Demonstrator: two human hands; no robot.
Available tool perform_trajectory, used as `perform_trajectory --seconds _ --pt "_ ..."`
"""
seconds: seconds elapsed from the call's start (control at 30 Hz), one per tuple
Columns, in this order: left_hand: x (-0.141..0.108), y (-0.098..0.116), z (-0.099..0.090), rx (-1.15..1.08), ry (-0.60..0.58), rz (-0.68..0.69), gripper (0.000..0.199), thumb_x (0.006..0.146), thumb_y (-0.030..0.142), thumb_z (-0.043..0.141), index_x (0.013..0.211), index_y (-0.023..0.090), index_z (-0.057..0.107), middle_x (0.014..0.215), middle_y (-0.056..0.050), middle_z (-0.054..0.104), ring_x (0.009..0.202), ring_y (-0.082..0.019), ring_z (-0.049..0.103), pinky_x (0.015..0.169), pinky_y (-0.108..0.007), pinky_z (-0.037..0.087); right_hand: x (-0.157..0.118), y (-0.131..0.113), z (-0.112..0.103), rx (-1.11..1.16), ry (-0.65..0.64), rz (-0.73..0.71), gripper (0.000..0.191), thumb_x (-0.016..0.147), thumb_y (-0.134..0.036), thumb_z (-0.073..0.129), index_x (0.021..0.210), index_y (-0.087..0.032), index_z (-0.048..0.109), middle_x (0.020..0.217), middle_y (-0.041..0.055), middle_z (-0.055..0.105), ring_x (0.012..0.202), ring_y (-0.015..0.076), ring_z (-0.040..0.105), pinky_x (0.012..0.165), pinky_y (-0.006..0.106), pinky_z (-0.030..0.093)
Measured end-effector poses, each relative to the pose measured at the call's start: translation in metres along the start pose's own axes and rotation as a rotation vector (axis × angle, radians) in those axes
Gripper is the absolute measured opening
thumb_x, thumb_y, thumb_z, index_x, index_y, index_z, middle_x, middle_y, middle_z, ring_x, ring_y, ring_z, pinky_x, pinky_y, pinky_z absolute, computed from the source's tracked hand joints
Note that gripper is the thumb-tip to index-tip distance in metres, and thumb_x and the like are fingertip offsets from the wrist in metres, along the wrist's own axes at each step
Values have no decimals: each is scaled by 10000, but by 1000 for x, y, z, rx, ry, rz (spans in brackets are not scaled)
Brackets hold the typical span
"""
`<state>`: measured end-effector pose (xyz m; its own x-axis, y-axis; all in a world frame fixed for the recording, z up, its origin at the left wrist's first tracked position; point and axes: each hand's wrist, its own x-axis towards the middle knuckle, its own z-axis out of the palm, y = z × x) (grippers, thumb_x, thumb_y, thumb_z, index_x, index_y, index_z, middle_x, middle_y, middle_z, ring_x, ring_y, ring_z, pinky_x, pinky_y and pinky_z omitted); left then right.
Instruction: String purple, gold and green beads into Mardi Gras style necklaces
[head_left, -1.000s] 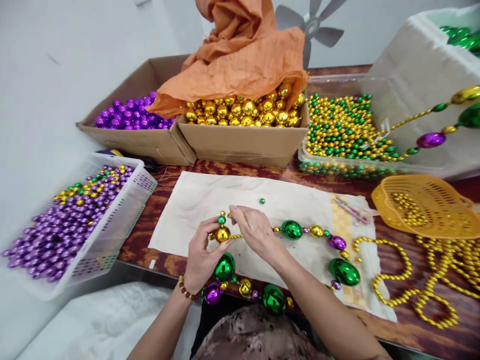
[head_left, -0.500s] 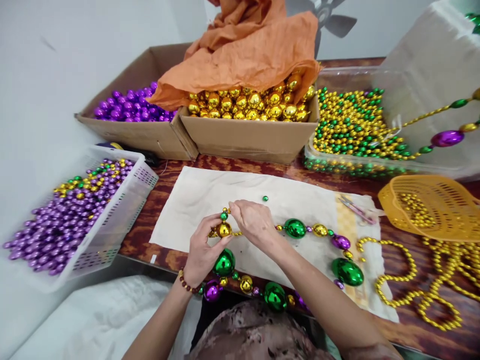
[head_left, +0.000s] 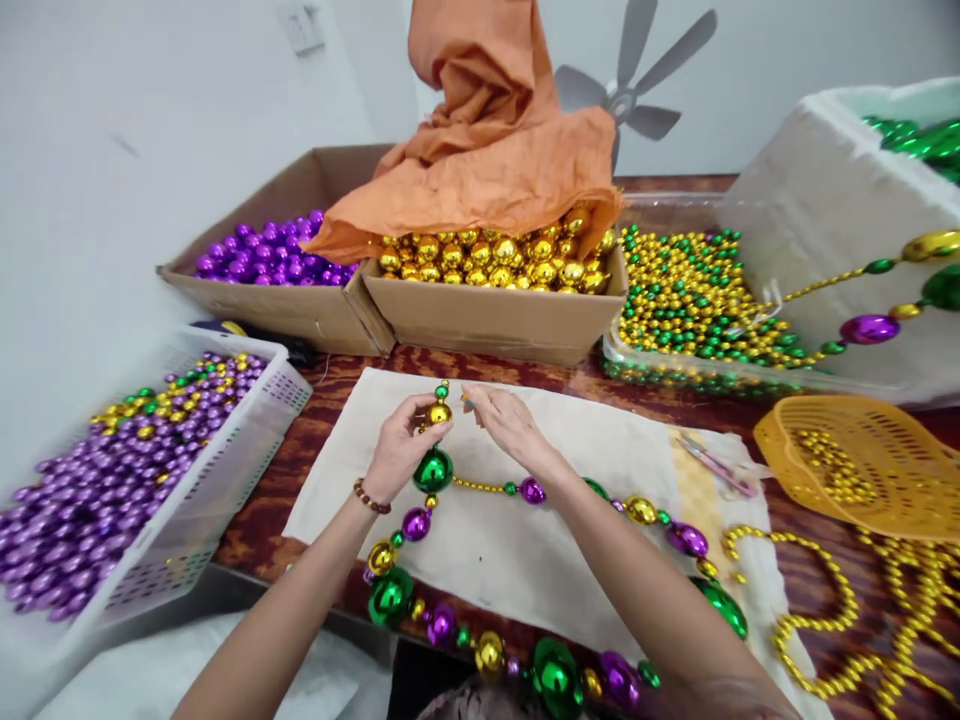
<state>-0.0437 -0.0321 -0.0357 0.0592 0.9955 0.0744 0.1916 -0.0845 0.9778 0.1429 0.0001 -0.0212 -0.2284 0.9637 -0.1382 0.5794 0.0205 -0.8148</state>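
My left hand (head_left: 405,445) pinches a strand of beads (head_left: 416,523) by a gold ball (head_left: 439,413). Small green and gold beads stick up above the ball. From there the strand of purple, gold and green beads runs down along the table's front edge and around to the right, partly behind my right forearm. My right hand (head_left: 510,425) is closed just right of the gold ball, apart from it. A tiny orange and blue thing shows at its fingertips; its kind is unclear. Beneath both hands lies a white cloth (head_left: 330,470).
Behind are cardboard boxes (head_left: 487,322) of purple and gold balls, partly under orange cloth (head_left: 480,190). A white basket (head_left: 281,410) of beads stands left, a clear bin (head_left: 750,372) back right. Pink-handled snips (head_left: 720,468), gold bead chains (head_left: 847,600) and an orange basket (head_left: 892,510) are right.
My right hand has come away from the small beads at the strand's end. My left hand has lifted the strand, which now hangs more in sight. The view has tilted upward.
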Motion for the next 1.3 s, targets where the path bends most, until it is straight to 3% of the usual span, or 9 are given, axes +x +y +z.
perform_trajectory --seconds 0.13,0.3,0.6,1.0,1.3 --pt "46 -15 4 12 -13 55 387 712 329 790 1049 178 677 1035 -67 724 920 -190 663 877 -338 519 41 6 -9 -5 29 26 662 1010 -623 246 875 -202 739 805 41 718 807 200 660 748 276 426" --pt "69 -36 9 48 -40 50 418 738 357 777 1101 181 670 1040 -67 726 938 -200 667 890 -353 513 70 15 -10 -102 41 59 686 1024 -614 192 983 -229 758 892 54 752 895 224 686 804 282 448" --pt "75 -48 14 69 -25 48 429 752 367 777 1121 183 660 1056 -75 715 979 -213 655 902 -362 510 76 12 -11 -345 30 62 587 1077 -432 159 1157 -241 708 1084 94 767 1079 254 690 889 322 459" --pt "77 -54 17 63 -21 53 435 741 370 791 1118 188 674 1049 -70 717 976 -210 657 916 -363 506 73 6 -13 -437 31 68 539 1080 -378 175 1224 -231 673 1098 111 762 1104 265 682 890 344 472" --pt "76 -53 16 83 -38 53 434 752 369 781 1133 193 671 1061 -71 713 1015 -219 653 930 -364 506 76 17 -12 -388 54 40 496 1077 -423 211 1309 -308 634 1078 62 766 1061 253 693 872 329 484"
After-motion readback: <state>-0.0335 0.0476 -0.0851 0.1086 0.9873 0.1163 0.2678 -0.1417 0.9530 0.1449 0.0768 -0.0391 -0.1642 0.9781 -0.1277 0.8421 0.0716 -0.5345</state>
